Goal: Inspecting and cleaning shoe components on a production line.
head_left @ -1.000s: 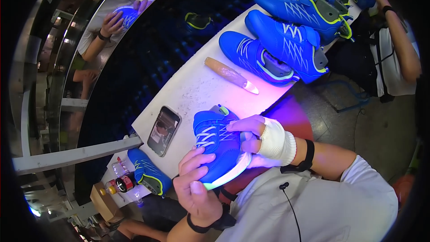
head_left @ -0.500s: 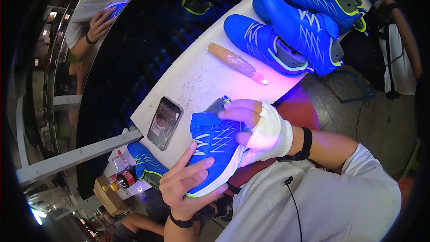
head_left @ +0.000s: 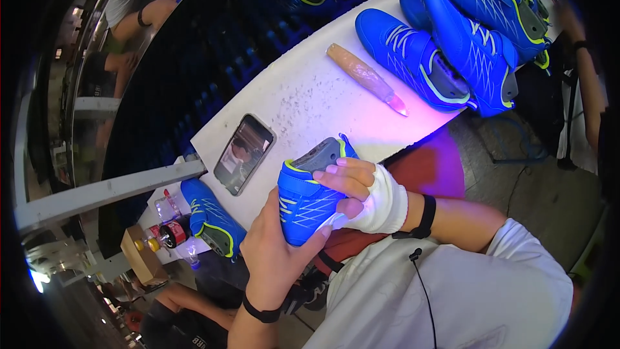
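Note:
Between my hands is a blue sneaker (head_left: pixel 309 210) with pale laces, a strap and a yellow-green collar lining; a grey shoe last fills its opening. My left hand (head_left: pixel 274 252) wraps round the toe end from below, hiding much of it. My right hand (head_left: pixel 368 194), in a white fingerless glove, grips the side by the collar, fingertips at the last. Just beyond the shoe, a phone (head_left: pixel 244 155) lies on the white table (head_left: pixel 284 116). Farther off on the table rests a tan-handled tool (head_left: pixel 365 77) with a bright tip, its kind unclear.
Several blue sneakers (head_left: pixel 478 45) are heaped at the table's far right. Another sneaker (head_left: pixel 213 220) sits at left beside a dark bottle (head_left: pixel 173 231) and a cardboard box (head_left: pixel 145 258). A grey metal bar (head_left: pixel 110 194) crosses at left. A dark conveyor (head_left: pixel 213 45) runs behind, carrying a shoe.
The sneaker has tilted, so its collar and last now show more and its pale sole less. My left hand has turned round the toe, showing its back. The whole view has shifted slightly.

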The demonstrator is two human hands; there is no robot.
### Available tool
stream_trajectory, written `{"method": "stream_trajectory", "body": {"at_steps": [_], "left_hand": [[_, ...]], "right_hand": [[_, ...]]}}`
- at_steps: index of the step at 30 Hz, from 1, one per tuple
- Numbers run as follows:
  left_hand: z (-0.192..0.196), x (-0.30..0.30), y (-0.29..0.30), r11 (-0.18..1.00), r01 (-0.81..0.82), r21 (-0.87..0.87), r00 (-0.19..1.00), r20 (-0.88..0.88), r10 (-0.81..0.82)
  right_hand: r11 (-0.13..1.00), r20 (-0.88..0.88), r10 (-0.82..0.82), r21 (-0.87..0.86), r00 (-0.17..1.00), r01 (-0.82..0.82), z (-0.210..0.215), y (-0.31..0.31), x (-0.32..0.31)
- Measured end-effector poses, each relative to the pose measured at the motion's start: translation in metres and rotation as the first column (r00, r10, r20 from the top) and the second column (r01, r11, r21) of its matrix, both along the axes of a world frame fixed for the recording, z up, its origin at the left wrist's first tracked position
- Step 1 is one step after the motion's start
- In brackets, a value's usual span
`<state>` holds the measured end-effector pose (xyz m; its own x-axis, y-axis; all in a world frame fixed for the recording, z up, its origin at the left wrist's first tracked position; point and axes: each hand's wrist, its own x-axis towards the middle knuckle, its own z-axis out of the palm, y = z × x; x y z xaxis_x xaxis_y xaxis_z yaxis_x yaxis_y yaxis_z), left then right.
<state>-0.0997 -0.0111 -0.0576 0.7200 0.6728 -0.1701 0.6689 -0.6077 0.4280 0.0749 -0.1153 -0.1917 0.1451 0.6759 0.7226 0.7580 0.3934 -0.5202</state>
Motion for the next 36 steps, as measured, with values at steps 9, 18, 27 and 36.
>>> {"method": "stream_trajectory", "body": {"at_steps": [9,18,27,36], "left_hand": [[0.031,0.014,0.014,0.904,0.424,-0.063,0.826,0.435,-0.357],[-0.082,0.062,-0.062,0.971,0.237,-0.022,0.642,0.754,-0.140],[-0.055,0.084,-0.068,0.946,0.315,-0.071,0.471,0.878,-0.091],[-0.046,0.102,-0.066,0.927,0.355,-0.126,0.552,0.828,-0.099]], "right_hand": [[0.992,-0.234,-0.106,-0.092,0.966,0.086,0.067,-0.056,0.038],[0.945,-0.394,0.104,-0.246,0.913,-0.214,0.126,-0.086,0.080],[0.956,-0.414,0.045,-0.248,0.909,-0.160,0.118,-0.085,0.085],[0.984,-0.539,0.075,-0.097,0.839,-0.151,0.105,-0.086,0.096]]}}
